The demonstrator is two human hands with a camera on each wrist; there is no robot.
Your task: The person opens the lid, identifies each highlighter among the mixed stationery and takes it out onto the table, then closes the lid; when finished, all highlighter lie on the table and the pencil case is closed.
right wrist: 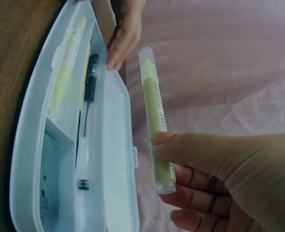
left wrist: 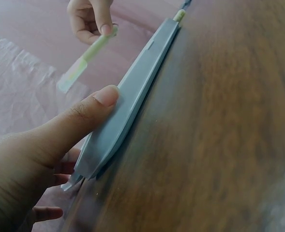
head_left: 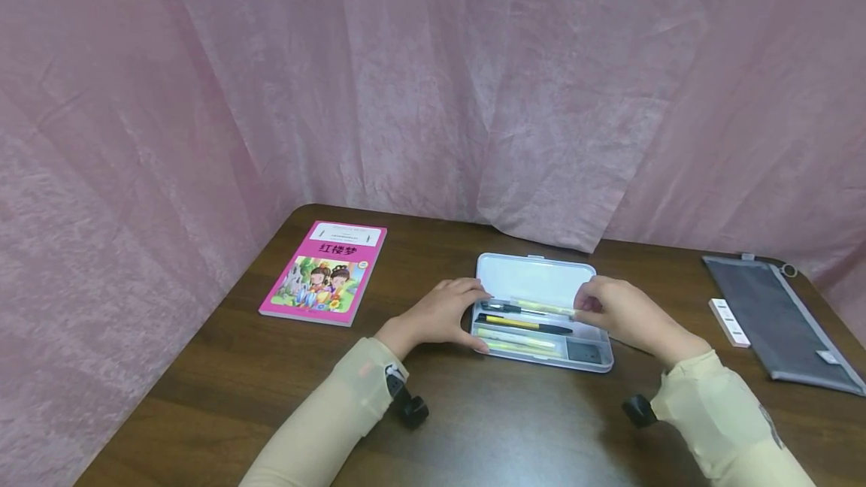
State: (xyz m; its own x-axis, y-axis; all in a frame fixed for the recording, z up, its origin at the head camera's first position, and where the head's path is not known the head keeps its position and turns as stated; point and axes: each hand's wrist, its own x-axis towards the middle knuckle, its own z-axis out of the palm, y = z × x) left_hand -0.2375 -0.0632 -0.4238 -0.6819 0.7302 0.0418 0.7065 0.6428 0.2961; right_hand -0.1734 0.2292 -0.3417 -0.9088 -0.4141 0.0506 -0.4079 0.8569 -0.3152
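Note:
A white pencil case (head_left: 544, 359) lies with its lid (head_left: 534, 276) raised at the back. My left hand (head_left: 446, 313) holds its left end, the thumb on the front wall and the fingers behind. Over the case's right part, my right hand (head_left: 612, 314) pinches a yellow-green highlighter (right wrist: 155, 106) near its lower end, its clear cap pointing away. A black-and-clear pen (right wrist: 90, 87) and a yellow-and-black pen (head_left: 524, 323) lie in the case. More pale yellow highlighters (head_left: 517, 344) fill the front compartment, beside a small square compartment (head_left: 584, 352).
A pink picture-cover book (head_left: 325, 273) lies at the left of the brown table (head_left: 433, 427). At the right are a small white strip-shaped box (head_left: 729, 323) and a grey mesh zip pouch (head_left: 778, 314). A pink curtain (head_left: 433, 96) hangs behind the table.

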